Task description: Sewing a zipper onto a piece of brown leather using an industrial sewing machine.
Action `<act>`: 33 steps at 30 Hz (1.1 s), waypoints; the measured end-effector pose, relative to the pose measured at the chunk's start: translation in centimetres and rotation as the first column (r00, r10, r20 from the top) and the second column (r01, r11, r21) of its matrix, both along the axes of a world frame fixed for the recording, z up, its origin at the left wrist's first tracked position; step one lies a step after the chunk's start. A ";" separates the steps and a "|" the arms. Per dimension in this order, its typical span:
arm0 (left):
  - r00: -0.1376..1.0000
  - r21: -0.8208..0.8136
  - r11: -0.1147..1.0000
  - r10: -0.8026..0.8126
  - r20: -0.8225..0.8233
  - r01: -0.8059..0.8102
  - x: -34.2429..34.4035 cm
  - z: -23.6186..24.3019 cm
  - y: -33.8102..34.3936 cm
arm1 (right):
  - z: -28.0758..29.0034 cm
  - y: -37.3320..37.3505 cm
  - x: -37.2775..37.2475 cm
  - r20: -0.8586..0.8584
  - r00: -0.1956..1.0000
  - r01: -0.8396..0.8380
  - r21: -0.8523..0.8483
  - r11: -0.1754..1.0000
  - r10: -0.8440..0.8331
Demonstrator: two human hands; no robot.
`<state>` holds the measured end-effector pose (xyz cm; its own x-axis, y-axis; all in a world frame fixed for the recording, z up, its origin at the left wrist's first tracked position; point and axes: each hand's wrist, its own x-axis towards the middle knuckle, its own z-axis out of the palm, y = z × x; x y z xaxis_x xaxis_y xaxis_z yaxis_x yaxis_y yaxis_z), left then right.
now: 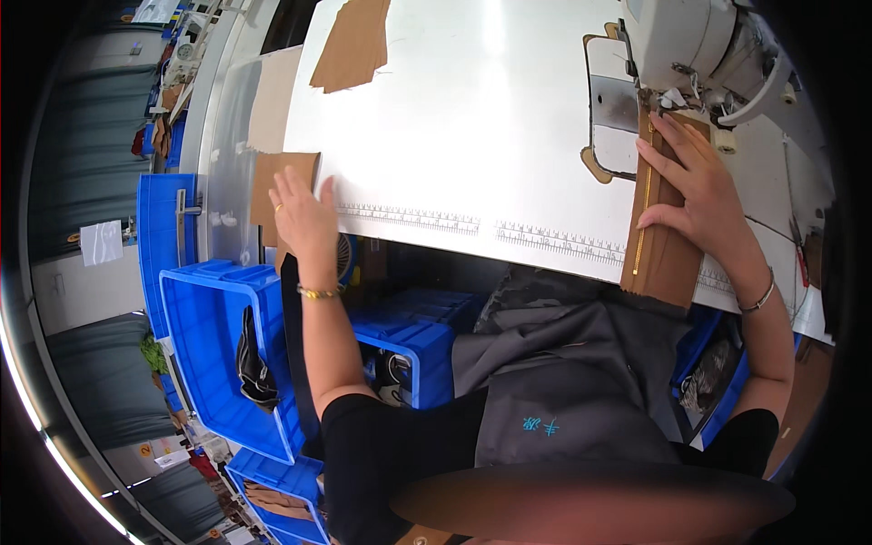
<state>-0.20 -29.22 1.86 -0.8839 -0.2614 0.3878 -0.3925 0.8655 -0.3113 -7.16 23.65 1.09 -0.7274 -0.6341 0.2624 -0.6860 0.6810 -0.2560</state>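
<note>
My right hand (695,182) lies flat on a long brown strip with a gold zipper (656,232), pressing it to the white sewing table (454,118). The strip runs up under the needle of the white sewing machine (699,45) and hangs over the table's near edge. My left hand (302,213) reaches to the table's left edge, fingers spread, touching a brown piece (272,177) that lies there. It grips nothing that I can see.
More brown pieces (352,41) lie at the table's far left. Blue plastic bins (213,345) stand to my left and under the table, one holding a dark item (254,363). A grey apron (563,381) covers my lap.
</note>
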 end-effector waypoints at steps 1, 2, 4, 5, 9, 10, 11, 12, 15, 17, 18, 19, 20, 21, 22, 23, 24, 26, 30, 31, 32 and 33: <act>0.999 0.009 0.999 0.048 -0.020 -0.048 0.2 -0.5 -2.9 | -0.1 -0.2 -0.1 -0.026 1.000 -0.011 0.002 1.000 0.011; 0.999 0.012 0.999 0.048 -0.022 -0.048 -0.3 -0.2 -3.8 | -0.3 -0.2 -0.3 -0.028 1.000 -0.011 0.005 1.000 0.012; 0.928 0.072 0.954 0.262 0.264 -0.290 -0.9 0.7 -4.9 | -0.6 0.1 -0.5 -0.060 0.998 -0.015 0.035 0.999 0.018; 0.930 0.074 0.955 0.261 0.258 -0.288 -1.0 1.3 -6.2 | -0.5 0.0 -0.5 -0.065 0.998 -0.014 0.035 0.999 0.016; 0.985 0.084 0.993 0.099 -0.141 -0.087 -1.6 5.8 -5.0 | -0.5 0.4 -0.2 -0.097 0.995 0.008 0.054 0.999 -0.002; 0.982 0.069 0.997 0.035 -0.185 -0.023 -1.6 7.3 -3.1 | -0.6 0.5 0.1 -0.090 0.996 0.016 0.064 0.998 -0.010; 0.964 0.127 0.984 -0.086 -0.250 0.121 -0.9 9.0 -0.1 | -0.5 0.6 0.3 -0.085 0.995 0.052 0.083 0.995 -0.045; 0.950 0.199 0.956 -0.156 -0.269 0.214 -0.1 10.6 3.3 | -0.5 0.4 0.2 -0.071 0.997 0.030 0.071 0.997 -0.025; 0.899 0.437 0.788 -0.346 -0.270 0.434 2.5 11.6 11.9 | -1.1 0.0 0.1 -0.058 0.998 0.017 0.052 0.998 -0.014; 0.868 0.706 0.542 -0.445 -0.218 0.456 3.5 10.5 16.0 | -1.5 0.3 0.3 -0.067 0.998 0.002 0.025 1.000 -0.001; 0.885 0.859 0.418 -0.458 -0.082 0.295 5.5 11.5 16.8 | -0.6 -0.2 0.1 -0.082 0.997 -0.012 0.003 1.000 0.013; 0.768 0.898 0.362 -0.640 0.044 0.251 4.6 11.3 18.1 | -0.9 -0.2 0.1 -0.100 0.995 -0.018 -0.018 1.000 0.016; 0.570 0.945 0.149 -0.820 -0.047 0.292 3.0 9.9 19.5 | -1.3 -0.1 0.1 -0.117 0.993 -0.025 -0.039 0.999 0.020; 0.449 0.971 -0.014 -0.885 -0.123 0.237 2.1 8.5 20.8 | -1.6 -0.1 0.2 -0.135 0.991 -0.011 -0.055 0.998 0.004; 0.321 0.987 0.135 -0.942 0.099 0.092 0.6 9.3 21.3 | -1.8 0.0 0.2 -0.133 0.991 0.001 -0.052 0.999 -0.008; 0.368 0.984 0.084 -0.930 0.021 0.155 -0.8 8.1 21.9 | -2.0 0.1 0.1 -0.141 0.990 0.000 -0.057 0.998 -0.008; 0.416 0.974 0.040 -0.908 -0.058 0.223 -2.1 7.1 22.5 | -1.8 0.0 0.1 -0.155 0.988 -0.010 -0.065 0.998 0.000; 0.616 0.907 0.283 -0.787 0.033 0.313 -6.9 5.8 23.4 | -1.5 -0.4 0.3 -0.142 0.989 0.019 -0.087 0.996 -0.031; 0.714 0.679 0.383 -0.632 -0.301 0.626 -16.2 1.5 24.5 | -1.6 -0.7 0.1 -0.176 0.984 0.004 -0.045 0.999 -0.011; 0.709 0.679 0.378 -0.637 -0.302 0.629 -16.9 1.2 24.4 | -1.6 -0.6 0.1 -0.182 0.983 -0.006 -0.037 0.999 -0.001; 0.748 0.701 0.435 -0.628 -0.213 0.565 -17.3 1.0 24.3 | -1.5 -0.6 0.2 -0.184 0.983 -0.001 -0.037 0.999 -0.006; 0.781 0.716 0.490 -0.613 -0.121 0.496 -17.6 0.6 24.3 | -1.4 -0.7 0.4 -0.192 0.981 0.001 -0.026 1.000 -0.006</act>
<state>-17.77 -4.90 2.48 -0.9671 0.1735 0.1863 0.2413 0.8579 0.4536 -6.77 22.98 -0.29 -0.6640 -0.6228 0.4139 -0.7217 0.6785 -0.1369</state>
